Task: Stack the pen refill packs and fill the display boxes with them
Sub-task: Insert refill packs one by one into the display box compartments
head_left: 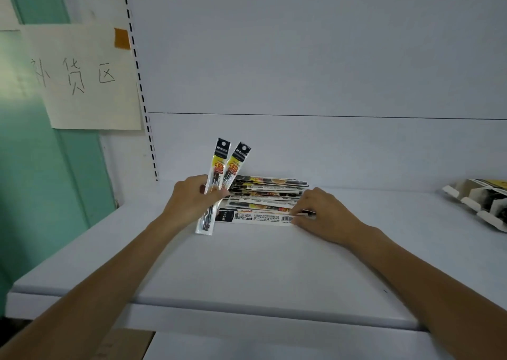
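Black-yellow refill packs (226,167) | two upright in left hand (189,202) | pile (270,195) flat

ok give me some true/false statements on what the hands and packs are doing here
1. The left hand holds two refill packs upright. True.
2. The right hand hovers clear of the pile. False: its fingers are on the right end of the front pack.
3. A display box lies at the right edge of the view. True.
4. The pile lies inside the display box. False: it lies on the white shelf, apart from the box.
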`<state>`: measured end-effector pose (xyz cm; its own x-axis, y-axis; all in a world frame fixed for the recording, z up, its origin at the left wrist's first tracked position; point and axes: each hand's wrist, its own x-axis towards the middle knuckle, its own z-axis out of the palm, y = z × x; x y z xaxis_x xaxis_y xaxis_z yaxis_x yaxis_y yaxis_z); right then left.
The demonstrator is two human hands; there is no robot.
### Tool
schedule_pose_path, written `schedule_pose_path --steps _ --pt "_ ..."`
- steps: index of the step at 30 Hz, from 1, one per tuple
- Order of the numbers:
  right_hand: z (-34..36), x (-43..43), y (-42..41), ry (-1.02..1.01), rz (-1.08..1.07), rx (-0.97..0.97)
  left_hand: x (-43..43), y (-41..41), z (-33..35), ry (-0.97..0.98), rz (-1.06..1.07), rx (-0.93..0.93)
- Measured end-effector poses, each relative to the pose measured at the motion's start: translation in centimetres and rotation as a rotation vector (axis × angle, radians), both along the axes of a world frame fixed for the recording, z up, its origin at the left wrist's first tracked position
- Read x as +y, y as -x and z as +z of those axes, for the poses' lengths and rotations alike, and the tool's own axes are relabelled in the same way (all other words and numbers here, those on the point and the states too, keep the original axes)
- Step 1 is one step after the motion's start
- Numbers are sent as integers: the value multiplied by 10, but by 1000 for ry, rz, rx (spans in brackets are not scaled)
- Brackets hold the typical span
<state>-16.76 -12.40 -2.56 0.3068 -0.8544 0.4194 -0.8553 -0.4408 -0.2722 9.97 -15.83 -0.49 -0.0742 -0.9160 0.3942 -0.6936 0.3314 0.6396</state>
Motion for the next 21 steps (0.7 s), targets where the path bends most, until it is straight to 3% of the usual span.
schedule_pose_path --steps 9,12,17,21 --pt "19 2 -8 86 -52 -172 15 4 3 -216 -34 281" --pt "27 6 -22 127 -22 -150 17 19 3 -282 -72 321" --pt "19 19 -56 184 153 -86 22 49 0 -395 -214 581" --pt "6 25 -60 152 202 3 17 56 -7 -415 -168 542"
